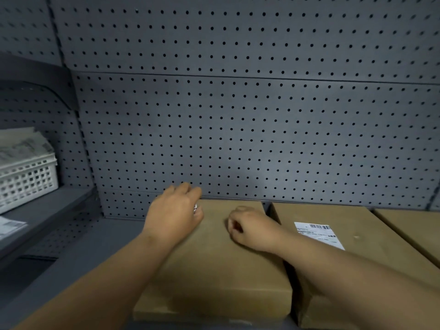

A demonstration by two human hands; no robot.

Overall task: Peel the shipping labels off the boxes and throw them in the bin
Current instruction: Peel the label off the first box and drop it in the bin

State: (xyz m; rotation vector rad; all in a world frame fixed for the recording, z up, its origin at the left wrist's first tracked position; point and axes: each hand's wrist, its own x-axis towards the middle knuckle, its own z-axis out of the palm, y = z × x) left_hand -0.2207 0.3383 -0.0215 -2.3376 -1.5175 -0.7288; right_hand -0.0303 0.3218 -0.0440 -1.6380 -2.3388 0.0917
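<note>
My right hand (250, 228), curled closed on nothing (left hand (175, 210) seems to clutch something white), lies nearest the label (317, 233), just rightward.

Open air above the boxes (214, 263) and bare shelf (78, 265) to their left; pegboard wall (238, 139) blocks the back, white basket (26, 179) crowds far left, boxes nearly touch.

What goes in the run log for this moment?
left hand: closed on white scrap | right hand: fist on left box | label: on middle box | bin: unseen
</note>
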